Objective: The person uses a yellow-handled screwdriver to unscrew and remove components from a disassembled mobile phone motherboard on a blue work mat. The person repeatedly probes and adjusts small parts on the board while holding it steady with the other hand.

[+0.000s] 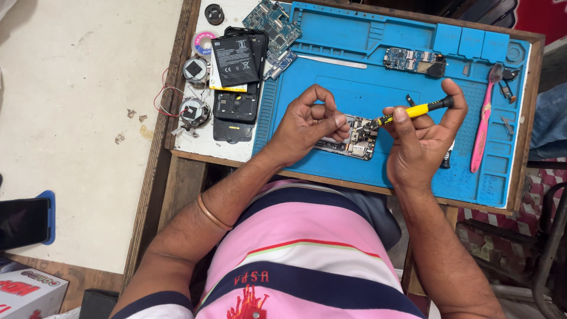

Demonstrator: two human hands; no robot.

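Observation:
My right hand grips a yellow-and-black screwdriver, its tip pointing left and down at an opened phone with its boards bared. The phone lies on a blue repair mat. My left hand hovers over the phone's left end with fingers curled and thumb pinched against the forefinger; whether something tiny sits between them cannot be told. Part of the phone is hidden under both hands.
Left of the mat lie a black battery, a black phone shell, a circuit board, a solder-wick reel and two round parts with wires. Another small board, a pink toothbrush and tweezers rest on the mat. A dark phone lies far left.

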